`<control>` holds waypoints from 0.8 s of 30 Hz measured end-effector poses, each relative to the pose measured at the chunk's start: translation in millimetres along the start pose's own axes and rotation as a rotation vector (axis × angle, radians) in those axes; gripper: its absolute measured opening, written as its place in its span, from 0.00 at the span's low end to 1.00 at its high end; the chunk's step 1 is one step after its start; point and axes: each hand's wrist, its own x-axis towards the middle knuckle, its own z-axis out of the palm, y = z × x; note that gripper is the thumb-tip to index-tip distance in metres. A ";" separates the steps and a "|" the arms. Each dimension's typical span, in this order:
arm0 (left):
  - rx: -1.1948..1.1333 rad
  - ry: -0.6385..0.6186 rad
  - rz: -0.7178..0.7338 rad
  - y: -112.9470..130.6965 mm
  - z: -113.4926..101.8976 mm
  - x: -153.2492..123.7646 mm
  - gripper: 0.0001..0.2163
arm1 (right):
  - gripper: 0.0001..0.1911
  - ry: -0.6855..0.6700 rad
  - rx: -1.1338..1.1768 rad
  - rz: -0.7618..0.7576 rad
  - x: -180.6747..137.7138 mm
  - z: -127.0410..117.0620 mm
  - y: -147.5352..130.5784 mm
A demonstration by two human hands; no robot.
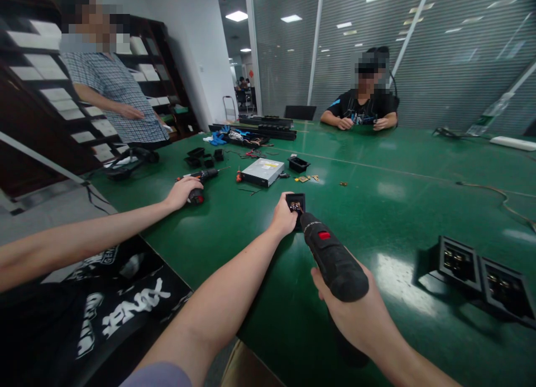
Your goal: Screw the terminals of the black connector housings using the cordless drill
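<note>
Apparently I'm driving inside the black box (297,199), left hand (285,215) clamping it, right hand (360,318) gripping the drill (331,257), steady alignment needed next.

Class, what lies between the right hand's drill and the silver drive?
In the head view, the black box gripped by the left hand lies between the drill and the silver drive, with green tabletop beyond it.

A black power drill (335,261) with a red switch (324,235) on top points forward at the open face of a small, squarish black box (303,200) holding shiny metal parts (293,205), though whether the bit (300,209) touches them is hard to tell.
</note>
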 end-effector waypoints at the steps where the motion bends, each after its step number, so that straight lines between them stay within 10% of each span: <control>1: 0.006 -0.001 0.004 0.0 -0.1 0.0 0.30 | 0.11 -0.001 -0.001 -0.002 0.0 0.1 0.4; 24: 0.048 -0.005 0.014 1.0 -1.4 -0.8 0.29 | 0.11 0.009 -0.021 -0.005 -0.1 -1.5 1.8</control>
